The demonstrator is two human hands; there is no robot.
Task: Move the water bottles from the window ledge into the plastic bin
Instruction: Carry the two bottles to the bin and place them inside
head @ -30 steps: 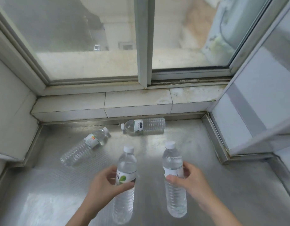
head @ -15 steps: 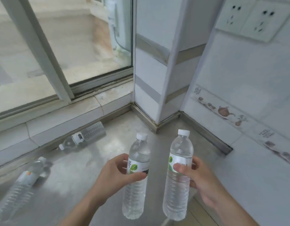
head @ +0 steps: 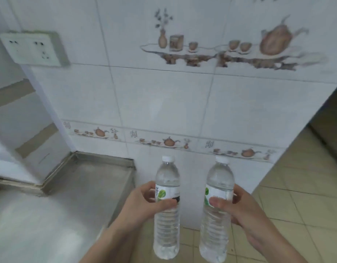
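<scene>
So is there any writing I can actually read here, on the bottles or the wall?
"FF": dark letters, cut off by the fingers, on the label of the left bottle, above a green leaf logo.
Right bottle label: only a green leaf mark shows, no readable text.
Small dark characters on the wall border tiles: too blurred to read.

The tiled wall [head: 164,95] serves as the landmark. 2 bottles stand upright in front of it, side by side and apart: the left bottle [head: 166,221] held in the left hand [head: 145,202], the right bottle [head: 217,224] held in the right hand [head: 245,207]. Left of the wall's foot the metal desk [head: 50,215] runs up to it, and its end edge lies just left of the left bottle. The socket plate [head: 34,48] sits high on the wall, far left. The floor [head: 296,196] lies right of the wall and below both bottles.
</scene>
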